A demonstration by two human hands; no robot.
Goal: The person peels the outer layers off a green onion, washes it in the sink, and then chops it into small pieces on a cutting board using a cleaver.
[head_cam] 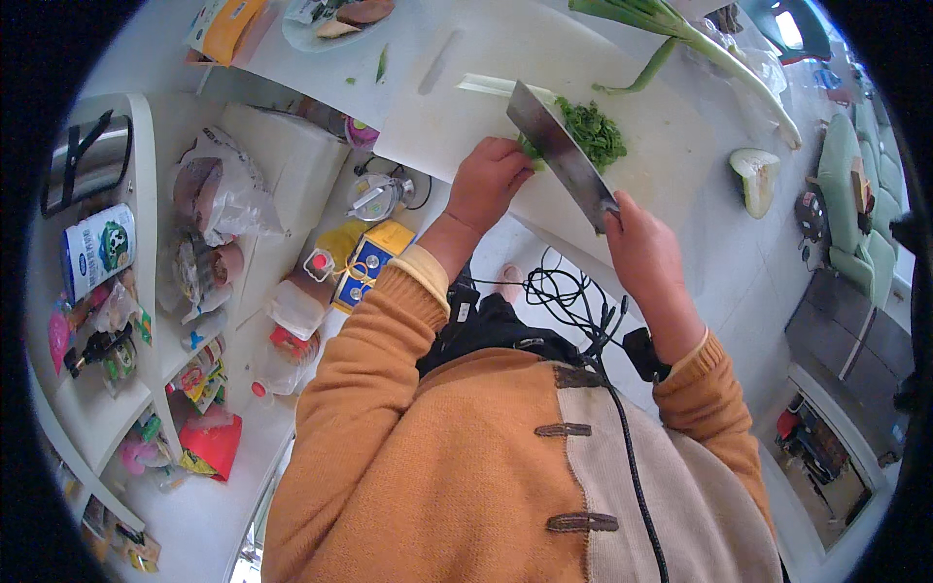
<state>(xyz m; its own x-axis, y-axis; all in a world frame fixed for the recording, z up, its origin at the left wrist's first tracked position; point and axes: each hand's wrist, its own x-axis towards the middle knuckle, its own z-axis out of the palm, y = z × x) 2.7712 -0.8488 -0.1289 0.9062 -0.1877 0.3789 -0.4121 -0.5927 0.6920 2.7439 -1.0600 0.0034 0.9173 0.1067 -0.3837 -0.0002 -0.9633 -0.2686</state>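
Note:
My right hand (645, 251) grips the handle of a Chinese cleaver (560, 149), its broad blade slanting up and left over a pale cutting board (437, 124). Close to the blade's left side, the bent fingers of my left hand (492, 175) pinch a small bunch of green leaves (531, 148). A heap of chopped green leaves (594, 135) lies right of the blade. Behind the cleaver, a pale cut stalk (485, 85) rests on the board, partly hidden by the blade.
A long leek or large scallion (718, 58) lies at the back right, with a cut piece of pale melon (756, 178) nearer. At the back left are a plate (295, 25) of food pieces and an orange package (227, 29). Tangled black cables (565, 288) hang below the table.

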